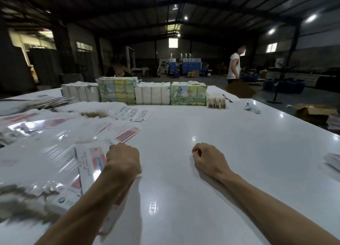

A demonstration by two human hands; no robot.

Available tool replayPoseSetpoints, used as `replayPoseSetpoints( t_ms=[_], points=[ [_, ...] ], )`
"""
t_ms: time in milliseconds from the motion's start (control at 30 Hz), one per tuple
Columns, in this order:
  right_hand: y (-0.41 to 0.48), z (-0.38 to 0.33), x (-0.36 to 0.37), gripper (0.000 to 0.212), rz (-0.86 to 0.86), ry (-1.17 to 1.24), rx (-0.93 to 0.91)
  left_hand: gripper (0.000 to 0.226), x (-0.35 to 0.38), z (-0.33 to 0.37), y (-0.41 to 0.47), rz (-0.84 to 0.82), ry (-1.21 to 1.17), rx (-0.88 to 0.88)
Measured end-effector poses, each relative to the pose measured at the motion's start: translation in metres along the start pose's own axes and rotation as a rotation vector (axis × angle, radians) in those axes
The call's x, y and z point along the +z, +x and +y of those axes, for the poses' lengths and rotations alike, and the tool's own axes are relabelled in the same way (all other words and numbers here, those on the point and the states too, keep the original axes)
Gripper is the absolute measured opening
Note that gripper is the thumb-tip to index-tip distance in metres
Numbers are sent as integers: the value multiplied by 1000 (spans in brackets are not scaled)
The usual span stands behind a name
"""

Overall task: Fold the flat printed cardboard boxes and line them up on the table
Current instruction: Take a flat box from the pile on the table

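Observation:
A flat printed cardboard box [90, 162], white with red and blue print, lies at the near left of the white table [220, 152]. My left hand [123, 157] is curled over its right edge and grips it. More flat boxes [127, 134] are spread across the left side, some in shiny plastic wrap [40, 152]. My right hand [207, 158] hovers over bare table to the right, fingers curled, holding nothing.
Wrapped packs of printed cartons [152, 93] stand in a row at the far edge. A small pack [216, 101] and a white object [252, 107] lie far right. One person [234, 64] stands beyond the table, another sits behind the packs. An open carton [311, 111] sits on the floor.

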State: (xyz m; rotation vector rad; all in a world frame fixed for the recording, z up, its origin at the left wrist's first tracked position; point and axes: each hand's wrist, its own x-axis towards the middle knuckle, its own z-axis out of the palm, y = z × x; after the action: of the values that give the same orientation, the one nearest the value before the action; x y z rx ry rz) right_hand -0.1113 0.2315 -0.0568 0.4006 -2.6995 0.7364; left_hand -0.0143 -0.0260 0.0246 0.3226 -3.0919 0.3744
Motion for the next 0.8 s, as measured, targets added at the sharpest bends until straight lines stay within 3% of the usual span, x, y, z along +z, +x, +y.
replayPoseSetpoints(
  t_ms=[367,500,667,800],
  points=[
    [-1,10,-4,17,-9,160,82,89,7,-42,31,-265,-153,-88],
    [-2,8,-6,17,-27,193,71,108,-4,-52,51,-339,-251,7],
    [-1,9,-5,17,-48,187,44,87,-9,-62,70,-301,-420,7],
    [0,9,-4,19,-68,159,27,63,0,-66,80,-127,-575,-46]
  ],
)
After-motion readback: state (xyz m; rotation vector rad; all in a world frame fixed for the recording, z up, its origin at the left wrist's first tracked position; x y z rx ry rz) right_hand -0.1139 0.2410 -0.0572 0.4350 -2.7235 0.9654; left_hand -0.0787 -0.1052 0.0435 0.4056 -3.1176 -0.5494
